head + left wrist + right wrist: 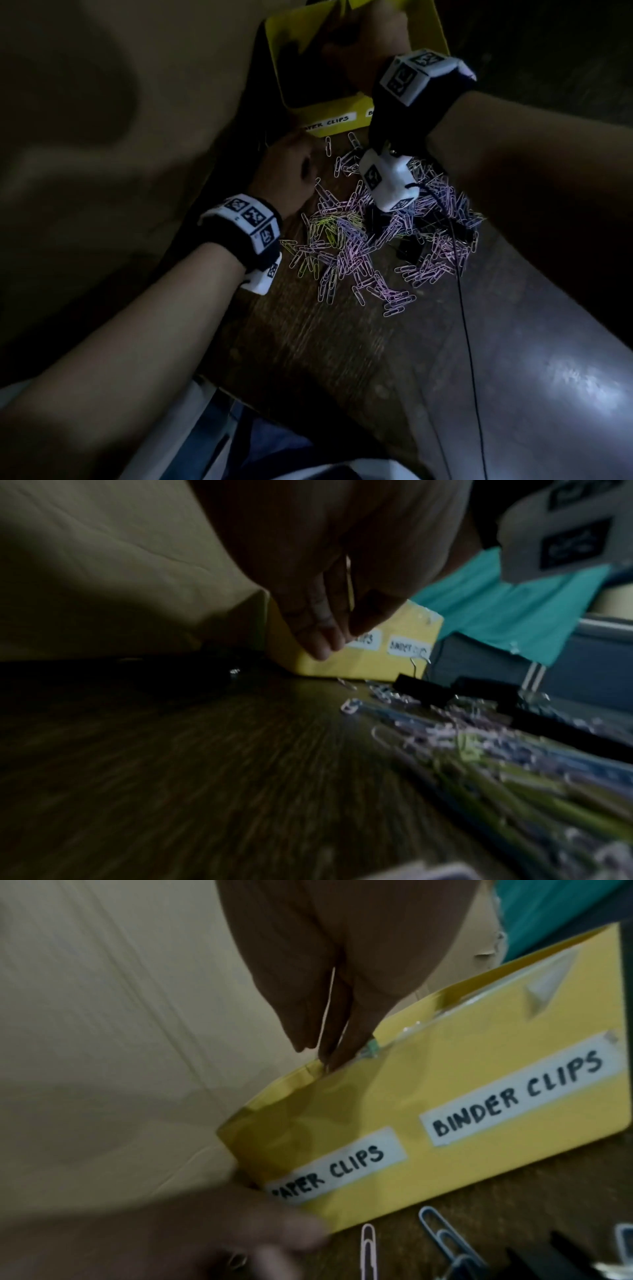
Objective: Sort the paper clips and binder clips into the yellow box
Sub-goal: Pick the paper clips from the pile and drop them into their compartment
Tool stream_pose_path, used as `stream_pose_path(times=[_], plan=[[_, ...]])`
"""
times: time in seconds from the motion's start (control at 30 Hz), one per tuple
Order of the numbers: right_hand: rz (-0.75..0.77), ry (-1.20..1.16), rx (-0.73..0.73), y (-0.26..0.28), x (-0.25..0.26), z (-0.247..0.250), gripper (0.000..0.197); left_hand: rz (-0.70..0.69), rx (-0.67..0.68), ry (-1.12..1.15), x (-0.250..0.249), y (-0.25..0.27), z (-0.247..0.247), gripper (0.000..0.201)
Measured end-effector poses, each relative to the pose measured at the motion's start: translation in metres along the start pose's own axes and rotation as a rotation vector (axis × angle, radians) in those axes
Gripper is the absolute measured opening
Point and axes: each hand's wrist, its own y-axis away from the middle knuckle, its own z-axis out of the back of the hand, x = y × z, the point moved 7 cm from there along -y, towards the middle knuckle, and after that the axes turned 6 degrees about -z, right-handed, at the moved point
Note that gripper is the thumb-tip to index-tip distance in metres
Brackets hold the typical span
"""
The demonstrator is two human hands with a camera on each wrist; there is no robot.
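My right hand (329, 993) pinched something over the yellow box (445, 1096); my left hand's (291, 168) fingers curled, contents hidden. Paper clips (359, 246) beside the box looked light, slippery, tangled: pinch singly.

A: What is the supporting surface?
B: A dark wood-grain table (308, 342).

A: What rests directly on it?
B: A yellow box (445, 1164) at the far edge; before it, a heap of paper clips (359, 250) with black binder clips (424, 689) among them.
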Motion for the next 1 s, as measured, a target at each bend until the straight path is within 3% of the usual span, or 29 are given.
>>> stream_pose_path(times=[0.1, 0.17, 0.33, 0.43, 0.5, 0.57, 0.63, 0.7, 0.73, 0.83, 1.0], plan=[[0.126, 0.036, 0.017, 0.010, 0.007, 0.000, 0.038, -0.041, 0.209, -0.124, 0.002, -0.001, -0.032, 0.050], [0.190, 0.039, 0.021, 0.019, 0.011, 0.004, 0.034, -0.093, 0.271, -0.185, -0.001, 0.001, -0.042, 0.055], [0.321, -0.182, -0.076, 0.065, 0.011, 0.021, 0.031, -0.060, 0.276, -0.130, -0.009, 0.032, -0.046, 0.053], [0.390, -0.291, -0.105, 0.101, -0.002, 0.021, 0.028, -0.243, 0.295, -0.061, -0.023, 0.066, -0.047, 0.047], [0.362, -0.327, -0.056, 0.129, -0.020, 0.009, 0.025, -0.194, 0.251, -0.053, -0.013, 0.078, -0.041, 0.052], [0.305, -0.258, 0.126, 0.164, -0.040, -0.013, 0.019, 0.022, 0.101, -0.055, 0.009, 0.087, -0.024, 0.056], [0.240, -0.046, 0.491, 0.200, -0.067, -0.049, 0.014, 0.183, -0.034, -0.122, 0.026, 0.100, -0.009, 0.050], [0.198, 0.168, 0.784, 0.232, -0.095, -0.080, 0.016, 0.310, 0.006, -0.179, 0.034, 0.115, -0.014, 0.047], [0.170, 0.226, 0.839, 0.239, -0.105, -0.088, 0.019, 0.359, 0.072, -0.182, 0.034, 0.122, -0.024, 0.048], [0.132, 0.204, 0.701, 0.231, -0.109, -0.088, 0.024, 0.389, 0.190, -0.126, 0.014, 0.130, -0.051, 0.050], [0.208, 0.090, 0.497, 0.215, -0.094, -0.067, 0.032, 0.210, 0.216, 0.082, -0.026, 0.124, -0.061, 0.063]])
